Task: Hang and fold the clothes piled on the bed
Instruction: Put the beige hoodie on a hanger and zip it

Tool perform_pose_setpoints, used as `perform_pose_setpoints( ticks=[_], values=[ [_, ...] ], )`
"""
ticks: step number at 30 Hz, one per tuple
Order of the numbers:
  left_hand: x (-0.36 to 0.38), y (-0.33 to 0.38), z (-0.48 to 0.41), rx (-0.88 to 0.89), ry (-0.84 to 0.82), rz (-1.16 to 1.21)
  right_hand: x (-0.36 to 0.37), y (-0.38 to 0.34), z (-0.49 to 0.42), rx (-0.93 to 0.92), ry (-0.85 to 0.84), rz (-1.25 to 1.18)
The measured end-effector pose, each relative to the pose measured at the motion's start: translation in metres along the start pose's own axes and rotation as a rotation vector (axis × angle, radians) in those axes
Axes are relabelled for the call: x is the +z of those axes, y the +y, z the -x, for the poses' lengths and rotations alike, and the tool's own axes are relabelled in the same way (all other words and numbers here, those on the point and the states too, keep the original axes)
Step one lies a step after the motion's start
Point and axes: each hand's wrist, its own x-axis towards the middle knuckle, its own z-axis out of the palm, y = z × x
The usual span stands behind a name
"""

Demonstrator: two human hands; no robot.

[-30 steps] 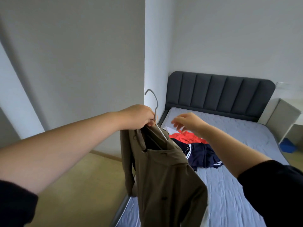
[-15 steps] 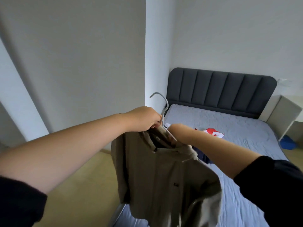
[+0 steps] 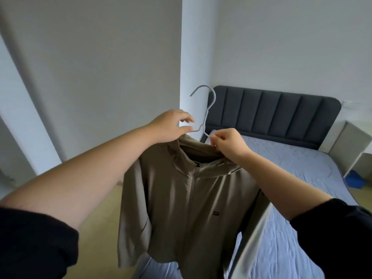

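Obs., head view, single moment.

- Shirt: olive-brown, collared, small dark logo on chest. It is held up in the air over the near corner of the bed, front toward the camera, and hangs full length with the sleeves drooping.
- Hanger: thin grey wire. The hook is up and free, caught on nothing. Both its arms run inside the collar, so the shirt looks threaded on.
- Left hand: thumb + forefinger pinch the hanger's left arm just below the neck; other fingers loosely lifted.
- Right hand: fingers curled, pinching the hanger's right arm at the collar edge. It may have collar cloth in the pinch too; can't tell from this angle.
- Headboard dark grey, pale cabinet beside the bed at right, wood floor at left.

Progress (judgement):
- Done: approx. one garment mounted on a hanger. The right shoulder looks bunched, so it prob. needs seating + smoothing.
- Not done: hook not yet on any rail, and no rail or wardrobe is in view.
- Left: the rest of the pile. The pile isn't visible here; the shirt blocks the mid-bed. No folded items are visible on the mattress parts that show.
- Est.: early stage, w/ folding not started as far as seen.
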Motion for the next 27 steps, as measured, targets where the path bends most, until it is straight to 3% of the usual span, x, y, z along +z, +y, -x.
perform_pose_setpoints(
  ticks=[4,6,11,16,21,27],
  values=[
    [-0.016,-0.032,0.021,-0.237,-0.228,-0.124,-0.008,0.005,-0.002,-0.006,0.037,0.006],
    [-0.009,-0.036,0.025,-0.268,-0.215,-0.137,-0.007,0.004,-0.003,-0.013,0.077,0.032],
    [0.001,-0.031,0.023,-0.214,0.114,-0.18,-0.006,0.0,-0.012,-0.005,0.205,0.137],
    [-0.003,-0.047,0.044,-0.304,0.448,-0.189,0.012,0.006,-0.017,0.041,0.321,0.155],
    [-0.018,-0.077,0.102,-0.462,0.524,-0.268,0.047,0.003,-0.024,0.021,-0.073,0.375],
    [-0.046,-0.12,0.193,-0.669,0.588,-0.388,0.132,-0.048,-0.022,-0.198,0.026,0.341]
  ],
)
